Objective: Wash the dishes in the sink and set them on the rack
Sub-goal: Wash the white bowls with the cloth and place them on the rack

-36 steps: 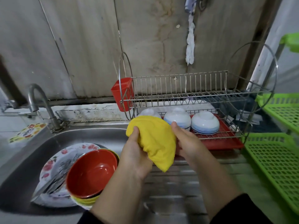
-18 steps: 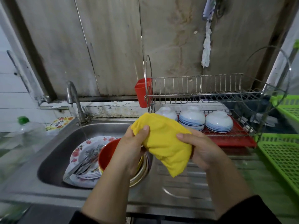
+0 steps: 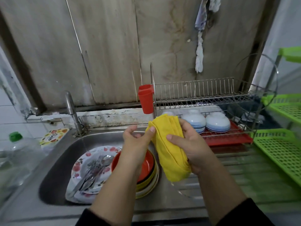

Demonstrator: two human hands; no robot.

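Yellow cloth [image 3: 171, 154] — both hands gripping.

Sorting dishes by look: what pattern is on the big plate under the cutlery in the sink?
White plate with red flowers around its rim; head view.

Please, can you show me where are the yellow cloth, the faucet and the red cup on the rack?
yellow cloth [image 3: 171, 150]: head view, middle of the folded fabric between the hands.
faucet [image 3: 72, 113]: head view, upright metal stem behind the sink.
red cup [image 3: 146, 99]: head view, front wall, hanging on the rack's left end.
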